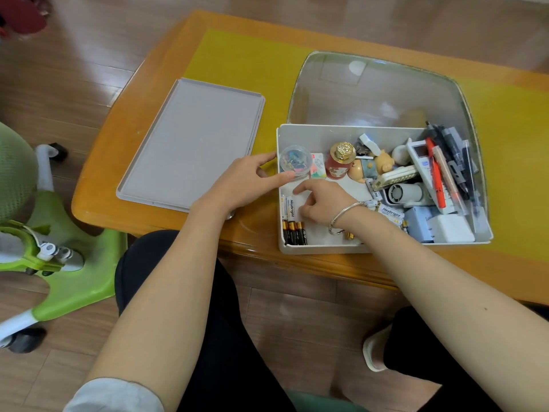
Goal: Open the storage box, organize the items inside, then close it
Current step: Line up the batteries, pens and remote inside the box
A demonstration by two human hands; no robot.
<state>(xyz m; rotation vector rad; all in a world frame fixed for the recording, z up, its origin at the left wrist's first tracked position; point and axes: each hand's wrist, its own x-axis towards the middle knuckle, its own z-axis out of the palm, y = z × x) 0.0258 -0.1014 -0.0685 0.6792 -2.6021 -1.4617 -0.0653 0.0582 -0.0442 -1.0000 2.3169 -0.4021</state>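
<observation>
The white storage box [323, 248] stands open on the table's right side. Its grey flat lid [193, 144] lies to the left. My left hand [249, 182] reaches over the box's left wall, and its thumb and index finger pinch a round clear container [294, 162] in the back left corner. My right hand [320, 200] is inside the box with its fingertips touching white batteries [289, 208]. Black-and-gold batteries [294, 233] lie at the front left. A red jar [338, 166], a pig figurine [371, 169], pens [445, 171] and a white charger [450, 228] crowd the right half.
A clear plastic cover [371, 90] stands behind the box on the yellow mat [237, 60]. The orange table's front edge [297, 263] runs just below the box. A green wheeled chair [59, 248] stands on the wooden floor at the left.
</observation>
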